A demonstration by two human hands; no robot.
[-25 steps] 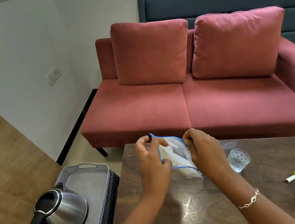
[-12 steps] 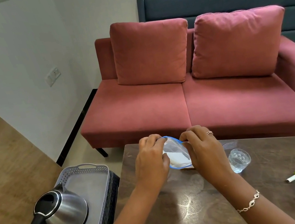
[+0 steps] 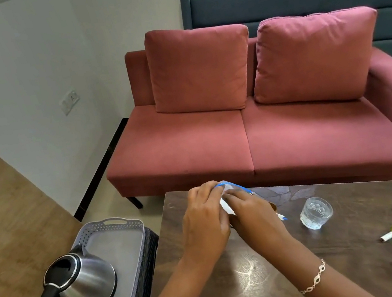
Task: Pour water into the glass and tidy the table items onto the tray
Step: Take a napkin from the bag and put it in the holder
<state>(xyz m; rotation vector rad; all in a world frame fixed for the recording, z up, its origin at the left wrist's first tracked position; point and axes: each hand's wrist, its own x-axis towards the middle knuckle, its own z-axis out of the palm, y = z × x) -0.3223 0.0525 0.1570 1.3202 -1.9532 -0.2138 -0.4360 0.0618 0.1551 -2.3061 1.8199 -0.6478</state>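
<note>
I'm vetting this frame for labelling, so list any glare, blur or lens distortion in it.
Head view: window light leaves a pale glare patch on the dark table; wide-angle bending shows in the slanting wall and window edges; both hands, left hand and right hand, and the plastic bag look slightly soft; the glass and kettle are sharp.
</note>
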